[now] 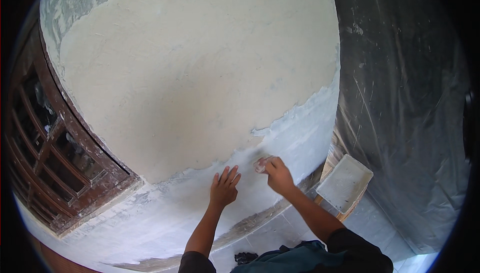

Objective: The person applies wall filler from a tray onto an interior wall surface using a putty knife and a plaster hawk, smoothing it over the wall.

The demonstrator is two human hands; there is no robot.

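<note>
My left hand [224, 189] lies against the plastered wall [200, 98], fingers stretched and spread, holding nothing. It rests just under the ragged line where the cream coat meets the whiter lower band. To its right, my right hand [279, 174] is closed on a small reddish piece [261, 165] that looks like folded sandpaper. That piece is against the white part of the wall, close below the cream coat's edge. My fingers hide part of it.
A shallow white tray [346, 183] with pale residue stands on a wooden support to the right. Dark plastic sheeting [400, 98] hangs along the right side. A paint-spattered brown wooden window [55, 148] is on the left. Dark crumpled material [245, 258] lies on the tiled floor.
</note>
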